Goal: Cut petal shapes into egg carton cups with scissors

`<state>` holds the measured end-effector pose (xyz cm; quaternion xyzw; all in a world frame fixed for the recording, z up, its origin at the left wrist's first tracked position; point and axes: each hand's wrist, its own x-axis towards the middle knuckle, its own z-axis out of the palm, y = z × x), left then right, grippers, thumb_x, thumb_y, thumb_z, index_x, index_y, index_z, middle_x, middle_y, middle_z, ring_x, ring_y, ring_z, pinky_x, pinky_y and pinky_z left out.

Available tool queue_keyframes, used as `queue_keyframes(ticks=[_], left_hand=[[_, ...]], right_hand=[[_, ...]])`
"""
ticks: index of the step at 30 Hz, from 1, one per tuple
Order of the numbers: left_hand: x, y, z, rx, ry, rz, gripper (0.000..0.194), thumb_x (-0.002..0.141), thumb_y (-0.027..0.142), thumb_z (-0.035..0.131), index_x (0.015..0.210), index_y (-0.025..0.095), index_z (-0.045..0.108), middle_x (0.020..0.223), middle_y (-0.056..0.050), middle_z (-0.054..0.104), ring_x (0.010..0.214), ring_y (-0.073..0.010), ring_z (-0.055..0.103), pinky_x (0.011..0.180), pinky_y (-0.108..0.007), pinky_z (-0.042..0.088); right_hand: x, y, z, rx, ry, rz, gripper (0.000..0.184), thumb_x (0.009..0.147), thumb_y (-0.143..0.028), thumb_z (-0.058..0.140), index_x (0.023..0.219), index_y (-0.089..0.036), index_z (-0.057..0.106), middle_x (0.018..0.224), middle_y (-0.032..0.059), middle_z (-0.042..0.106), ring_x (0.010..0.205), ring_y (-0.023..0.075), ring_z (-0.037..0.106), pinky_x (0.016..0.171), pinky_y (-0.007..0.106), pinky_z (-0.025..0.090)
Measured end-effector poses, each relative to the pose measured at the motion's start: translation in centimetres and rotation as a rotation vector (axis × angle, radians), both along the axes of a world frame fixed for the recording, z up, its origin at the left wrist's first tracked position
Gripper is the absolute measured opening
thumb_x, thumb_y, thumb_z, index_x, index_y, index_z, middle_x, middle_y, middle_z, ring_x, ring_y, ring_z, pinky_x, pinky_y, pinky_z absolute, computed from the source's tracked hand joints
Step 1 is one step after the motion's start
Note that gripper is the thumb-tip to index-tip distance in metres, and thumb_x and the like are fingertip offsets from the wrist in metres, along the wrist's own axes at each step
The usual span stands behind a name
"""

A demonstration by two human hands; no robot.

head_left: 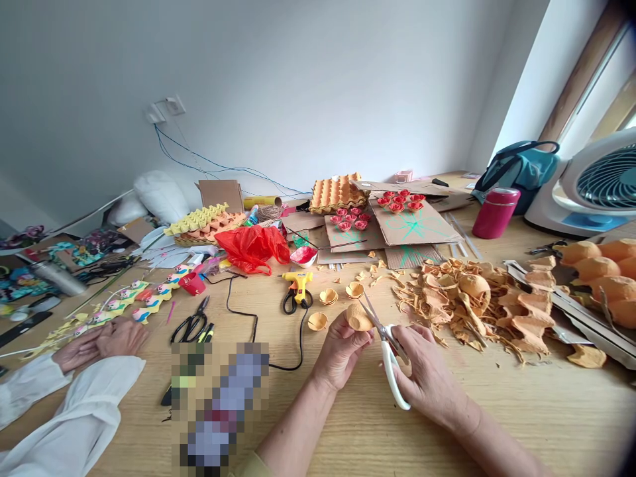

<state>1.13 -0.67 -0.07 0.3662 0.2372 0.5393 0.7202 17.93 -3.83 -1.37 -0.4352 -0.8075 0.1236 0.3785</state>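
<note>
My left hand (340, 348) pinches a small orange egg-carton cup (358, 317) just above the wooden table (546, 411). My right hand (422, 368) grips white-handled scissors (387, 348), whose blades are parted at the cup's right edge. Three cut cups (328, 296) lie on the table just beyond my hands.
A heap of orange carton scraps (472, 298) lies to the right, with an egg tray (601, 265) beyond. A yellow glue gun (298, 285), black scissors (191, 324), a red bag (253, 246) and cardboard with red flowers (397, 218) sit further back. Another person's folded hands (99, 341) rest at left.
</note>
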Motion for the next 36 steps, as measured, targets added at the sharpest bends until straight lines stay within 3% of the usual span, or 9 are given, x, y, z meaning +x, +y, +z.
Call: queue_keyframes(ticks=[13,19,27,30,36], left_hand=[[-0.5,0.3,0.4,0.003,0.029,0.017,0.031,0.060,0.023,0.089,0.086,0.020,0.072,0.084,0.001,0.067,0.076,-0.0090,0.055,0.074,-0.022,0.043],[-0.9,0.6,0.1,0.000,0.056,0.029,0.030,0.061,0.024,0.089,0.083,0.018,0.069,0.076,0.001,0.064,0.071,-0.0092,0.054,0.071,-0.023,0.044],[-1.0,0.6,-0.4,0.018,0.033,0.006,0.027,0.066,0.025,0.085,0.086,0.017,0.068,0.076,-0.001,0.064,0.071,-0.0101,0.055,0.070,-0.023,0.044],[-1.1,0.8,-0.4,-0.011,-0.010,0.025,0.028,0.068,0.025,0.084,0.091,0.017,0.070,0.081,-0.003,0.065,0.074,-0.0111,0.056,0.070,-0.024,0.046],[-1.2,1.0,-0.1,-0.058,-0.155,0.069,0.032,0.071,0.027,0.082,0.100,0.020,0.071,0.114,-0.008,0.069,0.101,-0.0195,0.063,0.082,-0.029,0.051]], right_hand=[[0.1,0.0,0.0,0.010,0.005,-0.021,0.026,0.089,-0.024,0.054,0.073,-0.023,0.034,0.065,-0.0052,0.045,0.060,0.0142,0.040,0.074,0.034,0.036],[-0.1,-0.2,0.4,-0.140,0.054,-0.036,0.030,0.093,-0.031,0.050,0.069,-0.024,0.035,0.062,-0.0029,0.046,0.062,0.0163,0.043,0.064,0.030,0.036],[0.0,-0.3,1.1,-0.291,0.210,-0.006,0.028,0.094,-0.039,0.046,0.073,-0.021,0.048,0.069,-0.0002,0.052,0.068,0.0172,0.048,0.065,0.030,0.040],[-0.1,0.0,1.0,-0.404,0.342,0.053,0.029,0.093,-0.042,0.048,0.074,-0.021,0.052,0.067,-0.0010,0.052,0.065,0.0157,0.048,0.062,0.029,0.040],[-0.2,0.1,0.7,-0.832,0.693,0.339,0.046,0.088,-0.065,0.050,0.081,-0.019,0.055,0.052,-0.0051,0.047,0.044,0.0101,0.037,0.045,0.024,0.029]])
